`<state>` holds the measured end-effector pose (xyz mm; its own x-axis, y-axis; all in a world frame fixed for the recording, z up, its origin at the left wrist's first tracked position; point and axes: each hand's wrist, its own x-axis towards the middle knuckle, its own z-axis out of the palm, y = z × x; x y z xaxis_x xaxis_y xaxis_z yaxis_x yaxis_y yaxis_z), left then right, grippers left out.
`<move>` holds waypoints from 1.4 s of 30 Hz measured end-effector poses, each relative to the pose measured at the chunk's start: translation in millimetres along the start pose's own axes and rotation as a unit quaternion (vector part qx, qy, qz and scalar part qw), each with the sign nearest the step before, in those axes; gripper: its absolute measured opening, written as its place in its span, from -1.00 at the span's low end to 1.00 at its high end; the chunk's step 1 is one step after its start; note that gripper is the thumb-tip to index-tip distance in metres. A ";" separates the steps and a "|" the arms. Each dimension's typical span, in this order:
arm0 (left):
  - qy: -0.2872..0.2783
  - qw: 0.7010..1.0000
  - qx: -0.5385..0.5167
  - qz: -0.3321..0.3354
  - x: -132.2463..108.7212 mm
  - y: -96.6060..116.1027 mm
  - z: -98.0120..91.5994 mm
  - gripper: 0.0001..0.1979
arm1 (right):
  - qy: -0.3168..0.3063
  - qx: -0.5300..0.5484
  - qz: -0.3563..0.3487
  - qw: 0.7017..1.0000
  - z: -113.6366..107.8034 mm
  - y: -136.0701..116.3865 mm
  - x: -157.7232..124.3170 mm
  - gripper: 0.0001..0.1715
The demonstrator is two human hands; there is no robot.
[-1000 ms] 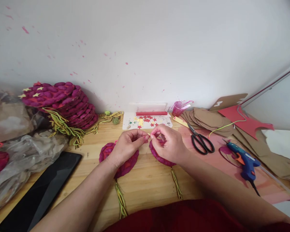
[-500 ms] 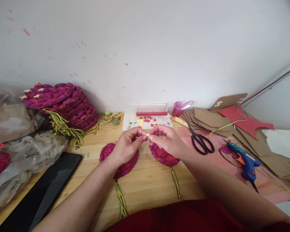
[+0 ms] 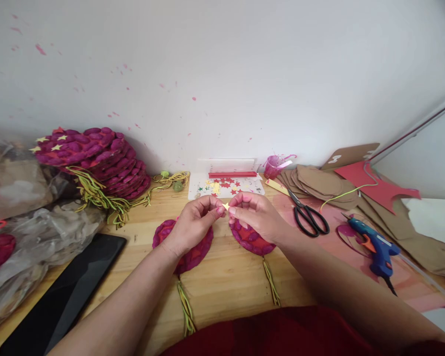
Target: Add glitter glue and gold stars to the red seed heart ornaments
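My left hand (image 3: 195, 225) and my right hand (image 3: 255, 215) meet above the wooden table (image 3: 226, 282), both pinching a tiny yellow star (image 3: 226, 206) between their fingertips. Under my left hand lies a round magenta disc (image 3: 196, 254) with a yellow-green tassel (image 3: 185, 309). Beneath my right hand lies a second disc (image 3: 252, 240), red and magenta, with its own tassel (image 3: 271, 283). Just behind the hands is a white sheet of red and yellow star stickers (image 3: 226, 185).
A stack of magenta discs with stars (image 3: 92, 155) sits at the back left, beside plastic bags (image 3: 33, 237) and a black tablet (image 3: 63, 291). At the right lie black scissors (image 3: 307, 215), a blue glue gun (image 3: 374, 247), brown card cutouts (image 3: 319, 180) and a pink cup (image 3: 274, 165).
My right hand lifted off the right disc and now pinches the small yellow star together with my left hand; the hands rose slightly.
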<state>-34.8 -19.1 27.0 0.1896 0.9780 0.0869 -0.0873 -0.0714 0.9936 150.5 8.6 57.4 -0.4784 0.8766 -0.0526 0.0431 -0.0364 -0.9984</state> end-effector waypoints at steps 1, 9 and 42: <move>0.001 1.000 -0.008 -0.007 0.0 0.3 0.4 -0.73 | 0.001 -0.005 -0.005 1.000 0.1 0.4 0.1 -0.78; 0.012 0.997 -0.056 -0.043 -0.7 2.9 2.9 -0.70 | 0.013 -0.024 -0.038 0.999 0.5 4.5 2.0 -0.82; 0.071 0.997 0.025 -0.001 -0.7 0.2 2.5 -0.75 | 0.081 -0.172 -0.124 0.974 4.9 11.9 -2.8 -0.90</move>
<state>-32.5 -20.4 27.3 0.0486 0.9959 0.0766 -0.0378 -0.0748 0.9965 148.0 3.3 45.5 -0.3678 0.9034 0.2206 0.2483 0.3241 -0.9129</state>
